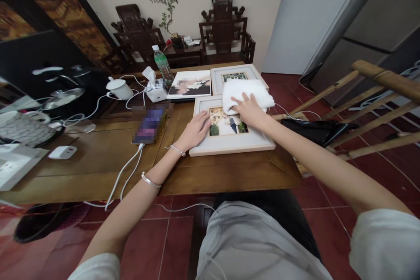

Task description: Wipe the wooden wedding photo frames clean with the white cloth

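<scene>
A light wooden picture frame (229,143) with a pale mat and a photo lies flat near the table's front edge. My left hand (197,129) rests on its left side, fingers stretched out over the mat. With my right hand (248,108) I hold a folded white towel (244,89) against the frame's upper right, fingers spread over the cloth and thumb at its lower edge. The towel also covers part of a second frame (216,76) behind. To that frame's left lies a picture panel (190,84), its image partly blurred out.
Left of the frames are a phone (149,127) on a white cable, a tissue box (156,91), a green-labelled bottle (162,63), a lidded white cup (120,89) and a power strip (16,166). At right stands a wooden rack (387,78) beside a black bag (315,130).
</scene>
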`<move>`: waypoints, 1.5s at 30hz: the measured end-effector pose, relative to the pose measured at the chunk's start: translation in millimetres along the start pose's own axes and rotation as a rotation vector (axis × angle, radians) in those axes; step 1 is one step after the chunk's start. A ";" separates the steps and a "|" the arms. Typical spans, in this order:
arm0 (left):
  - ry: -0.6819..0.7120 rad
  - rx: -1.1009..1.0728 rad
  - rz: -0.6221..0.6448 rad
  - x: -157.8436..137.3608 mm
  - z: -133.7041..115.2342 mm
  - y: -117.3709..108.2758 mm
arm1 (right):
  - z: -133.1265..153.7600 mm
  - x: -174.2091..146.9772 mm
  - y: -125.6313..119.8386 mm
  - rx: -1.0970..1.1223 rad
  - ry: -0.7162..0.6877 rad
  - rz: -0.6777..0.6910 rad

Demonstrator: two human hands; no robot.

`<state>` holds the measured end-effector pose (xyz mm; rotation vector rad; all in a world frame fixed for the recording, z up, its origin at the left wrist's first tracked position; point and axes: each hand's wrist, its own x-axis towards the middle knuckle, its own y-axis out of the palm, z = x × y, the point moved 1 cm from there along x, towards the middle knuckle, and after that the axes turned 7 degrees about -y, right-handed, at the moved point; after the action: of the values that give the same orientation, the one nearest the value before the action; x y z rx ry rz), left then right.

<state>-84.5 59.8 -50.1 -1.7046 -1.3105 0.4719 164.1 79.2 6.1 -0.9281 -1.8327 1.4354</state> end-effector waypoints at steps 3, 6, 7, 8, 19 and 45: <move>-0.010 -0.010 0.005 0.5 0.7 1.7 | 25.7 -20.2 -8.6 -0.023 -0.045 0.039; -0.023 -0.024 0.008 0.7 0.7 3.4 | 50.3 -52.4 -31.9 0.014 -0.087 0.149; -0.026 -0.026 0.008 0.7 0.6 3.8 | 57.4 -64.1 -42.1 0.042 -0.105 0.202; -0.026 -0.029 0.009 0.7 0.4 3.9 | 64.1 -75.7 -52.6 0.078 -0.140 0.249; 0.005 -0.027 0.008 0.1 -0.3 0.0 | 102.3 -102.7 -79.9 0.315 -0.420 0.189; 0.026 -0.257 -0.192 0.5 3.6 0.5 | 86.8 -19.1 -48.3 0.299 -0.370 0.217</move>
<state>-86.8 61.7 -52.2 -1.7617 -1.5513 0.1743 96.6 9.1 33.8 -0.7647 -1.7348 2.0649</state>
